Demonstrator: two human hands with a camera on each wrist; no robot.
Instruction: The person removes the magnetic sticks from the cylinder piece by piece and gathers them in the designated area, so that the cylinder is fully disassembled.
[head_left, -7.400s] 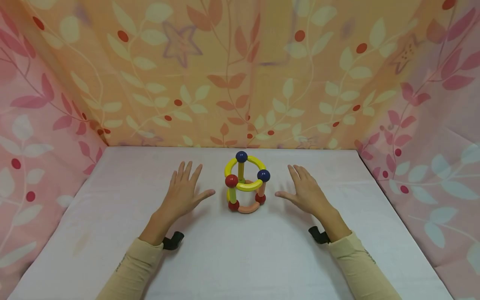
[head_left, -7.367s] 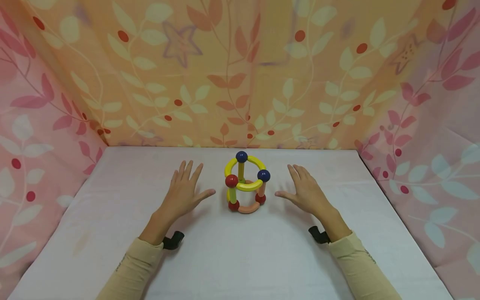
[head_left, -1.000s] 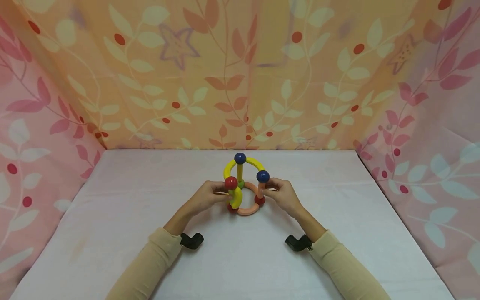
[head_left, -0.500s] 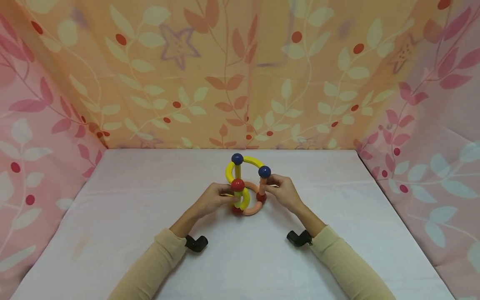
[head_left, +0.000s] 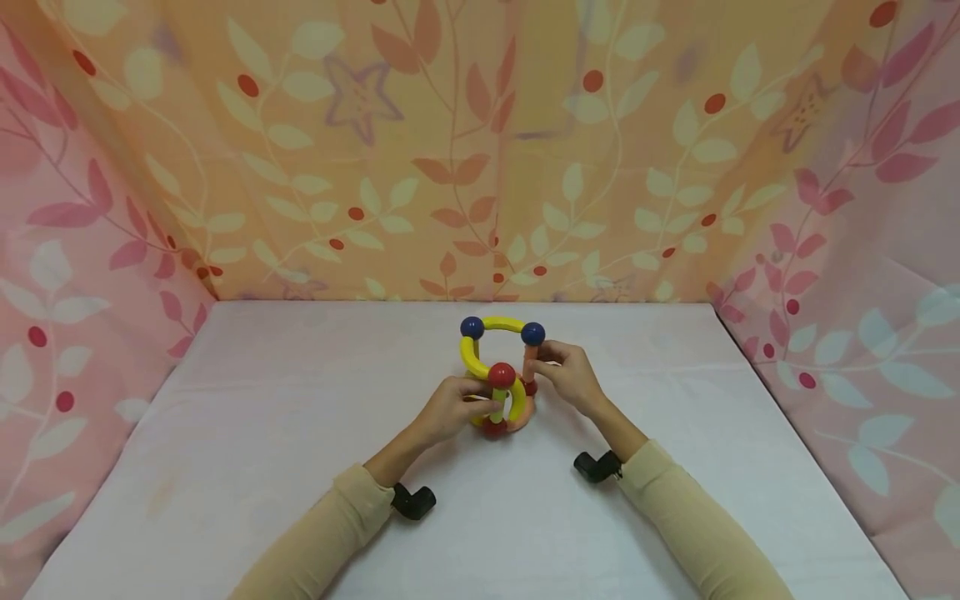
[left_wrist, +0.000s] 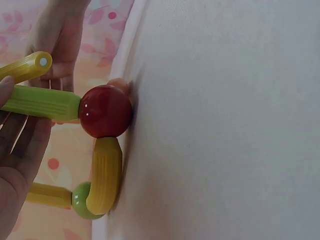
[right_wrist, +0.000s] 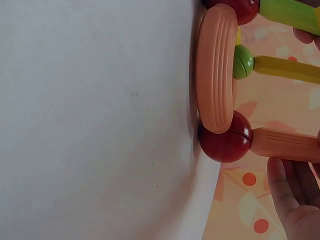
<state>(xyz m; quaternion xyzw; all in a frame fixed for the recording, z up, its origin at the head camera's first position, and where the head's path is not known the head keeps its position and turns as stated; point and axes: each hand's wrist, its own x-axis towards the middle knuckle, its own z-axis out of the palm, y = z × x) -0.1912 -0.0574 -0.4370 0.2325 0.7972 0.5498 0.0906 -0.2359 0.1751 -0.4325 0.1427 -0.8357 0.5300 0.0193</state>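
On the white table stands a two-tier frame of magnetic rods and balls. In the head view my left hand (head_left: pixel 453 410) pinches the upright light green rod (head_left: pixel 498 406) under the front red ball (head_left: pixel 502 375). At the right side, my right hand (head_left: pixel 572 375) pinches the upright orange rod (head_left: pixel 530 363) below a blue ball (head_left: pixel 533 334). One yellow curved rod (head_left: pixel 517 402) hangs down from the front red ball; its free end (left_wrist: pixel 43 61) shows a magnet in the left wrist view. Along the table lies a curved orange rod (right_wrist: pixel 216 70), touching the lower red ball (right_wrist: pixel 226 139).
A second blue ball (head_left: pixel 472 327) tops the back-left post, joined by upper yellow curved rods (head_left: pixel 503 323). Behind the white table (head_left: pixel 480 533) hangs a patterned orange curtain (head_left: pixel 480 150), with pink cloth (head_left: pixel 862 250) at the sides.
Both hands, earlier apart and spread, now hold the frame. The front yellow curved rod has come off the right blue ball. Lately the frame has turned, its front red ball swinging right with my left hand.
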